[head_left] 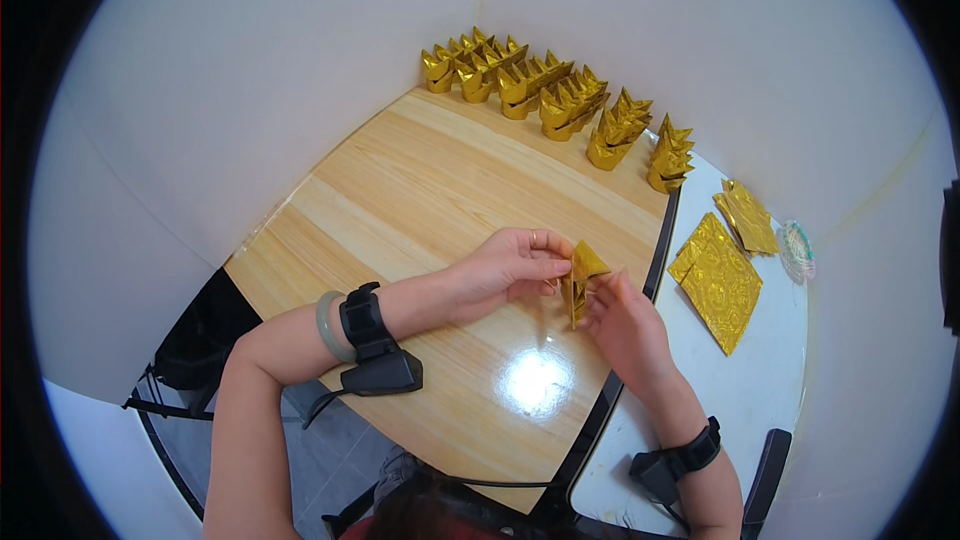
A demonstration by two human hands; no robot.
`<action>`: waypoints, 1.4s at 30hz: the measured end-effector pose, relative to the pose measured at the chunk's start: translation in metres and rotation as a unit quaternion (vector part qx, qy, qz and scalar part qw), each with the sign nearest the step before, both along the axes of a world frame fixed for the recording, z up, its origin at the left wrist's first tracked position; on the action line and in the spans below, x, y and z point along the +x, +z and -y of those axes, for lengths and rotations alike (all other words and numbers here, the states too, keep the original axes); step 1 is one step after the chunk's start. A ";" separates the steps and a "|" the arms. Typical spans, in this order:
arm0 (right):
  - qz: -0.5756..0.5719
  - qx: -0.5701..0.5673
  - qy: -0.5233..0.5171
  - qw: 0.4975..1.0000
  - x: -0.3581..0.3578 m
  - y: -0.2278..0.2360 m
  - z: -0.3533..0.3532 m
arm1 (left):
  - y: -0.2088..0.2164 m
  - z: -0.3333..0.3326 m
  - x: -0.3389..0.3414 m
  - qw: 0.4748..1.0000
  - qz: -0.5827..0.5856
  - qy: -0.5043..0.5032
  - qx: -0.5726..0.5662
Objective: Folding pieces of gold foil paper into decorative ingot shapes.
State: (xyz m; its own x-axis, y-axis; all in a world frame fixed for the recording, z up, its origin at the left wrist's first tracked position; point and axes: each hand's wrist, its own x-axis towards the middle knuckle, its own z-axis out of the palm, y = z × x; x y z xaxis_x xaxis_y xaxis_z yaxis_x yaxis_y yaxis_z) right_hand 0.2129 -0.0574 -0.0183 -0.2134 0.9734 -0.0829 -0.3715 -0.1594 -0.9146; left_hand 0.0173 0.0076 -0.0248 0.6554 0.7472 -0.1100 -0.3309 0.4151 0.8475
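Between my two hands, above the wooden table, is a partly folded piece of gold foil paper [582, 275] with a pointed top. My left hand [515, 268] pinches its left side between thumb and fingers. At its right side, my right hand [628, 325] grips the edge with the fingertips; some fingers are hidden behind the paper. Along the table's far edge stand several rows of finished gold paper ingots [572, 105], nested one into another with pointed ends up.
A wooden-top table [420, 190] meets a white table [745, 370] along a dark edge. Flat gold foil sheets [722, 285] lie on the white one, with a smaller gold stack [747, 218] and a round clear container [796, 252] beyond. Pale walls enclose the far sides.
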 end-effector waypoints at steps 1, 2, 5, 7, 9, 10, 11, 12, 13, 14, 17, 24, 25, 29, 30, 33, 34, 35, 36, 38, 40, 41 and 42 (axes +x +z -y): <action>-0.044 -0.026 0.034 0.998 -0.003 0.005 0.002 | -0.002 0.000 -0.001 1.000 0.017 -0.013 -0.011; -0.087 -0.053 0.069 0.992 -0.005 0.007 0.002 | -0.003 0.000 -0.002 0.999 0.034 -0.026 -0.022; -0.111 -0.068 0.079 0.988 -0.001 0.004 0.001 | -0.002 0.001 -0.001 0.998 0.030 -0.043 -0.020; -0.114 -0.069 0.083 0.988 -0.001 0.007 0.001 | -0.002 0.001 -0.001 0.998 0.030 -0.048 -0.025; -0.118 -0.071 0.088 0.987 -0.002 0.007 0.001 | -0.002 0.001 0.000 0.998 0.030 -0.053 -0.029; -0.111 -0.074 0.089 0.987 -0.003 0.007 0.001 | -0.003 0.001 0.000 0.998 0.027 -0.056 -0.027; -0.104 -0.078 0.090 0.987 -0.003 0.007 0.001 | -0.003 0.002 0.000 0.998 0.023 -0.059 -0.024; -0.103 -0.078 0.089 0.988 -0.003 0.007 0.001 | -0.003 0.002 0.000 0.998 0.024 -0.059 -0.024; -0.102 -0.073 0.092 0.988 -0.003 0.007 0.001 | -0.001 0.003 0.000 0.997 0.029 -0.066 -0.026; -0.101 -0.068 0.095 0.988 -0.003 0.008 0.001 | 0.000 0.004 0.001 0.996 0.033 -0.073 -0.028; -0.119 -0.066 0.102 0.985 0.002 0.009 0.002 | 0.002 0.007 0.004 0.995 0.044 -0.085 -0.040; -0.137 -0.068 0.017 0.988 -0.002 0.012 0.004 | 0.002 0.005 0.003 0.997 0.057 -0.055 -0.016; -0.144 -0.071 0.011 0.987 -0.002 0.011 0.004 | 0.001 0.004 0.003 0.997 0.057 -0.050 -0.014; -0.131 -0.058 0.027 0.989 -0.001 0.013 0.003 | 0.002 0.002 0.003 0.997 0.052 -0.045 -0.024; -0.132 -0.058 0.027 0.989 -0.002 0.013 0.003 | 0.003 0.003 0.003 0.997 0.052 -0.045 -0.025; -0.121 -0.072 0.024 0.990 -0.002 0.011 0.001 | 0.004 0.005 0.002 0.999 0.037 -0.023 -0.025; -0.101 -0.070 0.023 0.992 0.002 0.007 -0.001 | 0.004 0.004 0.002 0.999 0.020 -0.024 -0.017; -0.080 -0.069 0.022 0.994 0.004 0.005 -0.002 | 0.003 0.004 0.001 1.000 0.003 -0.026 -0.009; -0.080 -0.069 0.022 0.994 0.003 0.007 -0.002 | 0.003 0.002 0.000 1.000 0.004 -0.026 -0.009; -0.027 -0.085 0.010 0.996 0.002 0.013 -0.003 | 0.003 -0.001 -0.002 0.982 -0.115 -0.030 0.147; -0.001 -0.104 -0.004 0.995 -0.001 0.025 -0.002 | 0.013 0.004 -0.003 0.949 -0.157 0.021 0.273; 0.026 -0.123 -0.019 0.992 -0.002 0.027 -0.003 | 0.019 0.006 -0.004 0.895 -0.196 0.072 0.395; 0.027 -0.122 -0.020 0.992 0.003 0.026 -0.003 | 0.022 0.008 -0.005 0.895 -0.195 0.071 0.396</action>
